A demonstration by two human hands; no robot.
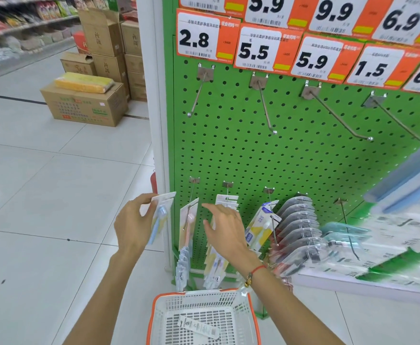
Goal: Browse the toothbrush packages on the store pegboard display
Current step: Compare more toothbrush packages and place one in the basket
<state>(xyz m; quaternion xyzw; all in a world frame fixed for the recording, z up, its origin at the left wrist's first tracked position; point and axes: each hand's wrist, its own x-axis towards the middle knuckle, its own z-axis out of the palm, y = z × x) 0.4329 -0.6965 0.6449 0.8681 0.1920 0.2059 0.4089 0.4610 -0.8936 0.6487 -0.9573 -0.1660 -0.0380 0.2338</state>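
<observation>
My left hand [131,225] pinches the top of a carded package with a blue toothbrush [160,217], held just left of the green pegboard [229,155]. My right hand [225,227] hovers open, fingers spread, in front of the lower hooks. Just left of it, a package with a pink toothbrush [188,222] hangs on the lowest left hook. More toothbrush packages [261,227] hang to the right of my right hand, along with several dark clear-shell packs [296,220].
A white basket with an orange rim [250,312] sits on the floor below my arms, holding one flat package [199,326]. Empty metal hooks [266,105] jut from the upper pegboard under price tags [263,49]. Cardboard boxes [87,103] stand on the tiled floor at left.
</observation>
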